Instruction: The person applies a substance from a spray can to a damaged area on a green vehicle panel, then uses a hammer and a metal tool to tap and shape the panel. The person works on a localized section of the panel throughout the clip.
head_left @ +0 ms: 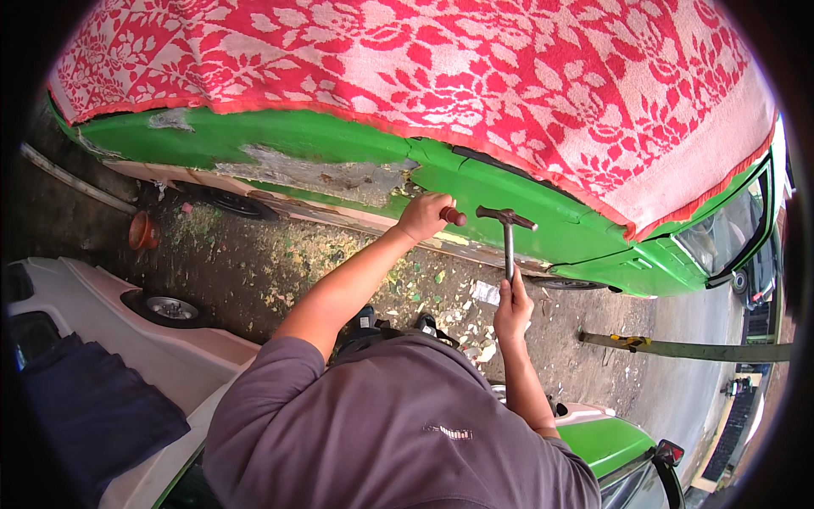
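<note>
My left hand (423, 218) is closed around a tool with a rounded reddish-brown handle (455, 217), held against the side of a green car (534, 227). The tool's working end is hidden, so its kind does not show. Just left of that hand, the panel has a bare grey patch (326, 176) with ragged paint edges. In my right hand (513, 310) I grip a metal hammer (508, 242) by its shaft. Its head is up beside the reddish-brown handle, with a small gap between them.
A red and pink flowered towel (424, 59) drapes over the green car. Paint chips and debris (297, 271) litter the ground. Behind me on the left is a pale car (186, 314) with dark cloth (93, 416). A post (695, 347) lies at right; an orange pot (142, 231) at left.
</note>
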Action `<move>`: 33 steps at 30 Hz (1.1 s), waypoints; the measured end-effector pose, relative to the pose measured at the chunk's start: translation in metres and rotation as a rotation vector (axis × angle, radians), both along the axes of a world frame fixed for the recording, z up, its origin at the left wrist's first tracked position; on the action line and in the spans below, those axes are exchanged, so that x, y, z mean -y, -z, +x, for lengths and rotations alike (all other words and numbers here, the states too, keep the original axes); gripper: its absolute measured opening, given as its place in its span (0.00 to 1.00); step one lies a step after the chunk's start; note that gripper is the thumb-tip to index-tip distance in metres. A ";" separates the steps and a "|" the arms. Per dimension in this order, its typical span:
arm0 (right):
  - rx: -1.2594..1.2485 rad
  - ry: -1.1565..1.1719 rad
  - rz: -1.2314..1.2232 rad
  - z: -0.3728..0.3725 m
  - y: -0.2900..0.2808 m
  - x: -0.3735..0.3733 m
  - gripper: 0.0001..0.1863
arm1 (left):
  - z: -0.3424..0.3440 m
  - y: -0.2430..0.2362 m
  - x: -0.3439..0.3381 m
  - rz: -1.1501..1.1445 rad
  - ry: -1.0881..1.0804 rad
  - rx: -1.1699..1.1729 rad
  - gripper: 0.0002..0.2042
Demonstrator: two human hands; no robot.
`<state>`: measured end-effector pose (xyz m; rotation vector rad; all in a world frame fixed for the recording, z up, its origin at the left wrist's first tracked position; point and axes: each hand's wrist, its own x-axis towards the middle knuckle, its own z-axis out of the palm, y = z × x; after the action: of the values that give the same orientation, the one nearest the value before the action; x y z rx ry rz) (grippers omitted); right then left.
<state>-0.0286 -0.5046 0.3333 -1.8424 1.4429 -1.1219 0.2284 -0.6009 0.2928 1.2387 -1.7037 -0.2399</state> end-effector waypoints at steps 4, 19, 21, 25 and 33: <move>0.303 0.090 0.040 -0.023 -0.011 -0.007 0.22 | -0.001 -0.012 0.002 -0.085 -0.013 0.009 0.09; -0.039 -0.083 -0.180 -0.015 -0.002 -0.002 0.27 | 0.006 -0.011 0.013 -0.069 0.069 0.042 0.07; -0.110 -0.111 -0.176 -0.003 -0.004 0.005 0.27 | 0.002 -0.009 0.012 -0.074 0.067 0.043 0.07; 0.259 0.067 -0.110 -0.011 0.003 0.000 0.27 | 0.004 -0.010 0.015 -0.046 0.011 0.053 0.07; 0.109 0.060 -0.086 -0.009 0.002 -0.001 0.28 | 0.003 -0.008 0.014 -0.021 0.014 0.026 0.08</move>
<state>-0.0380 -0.5035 0.3309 -1.7760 1.4158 -1.3123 0.2309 -0.6151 0.3008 1.2198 -1.7340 -0.2146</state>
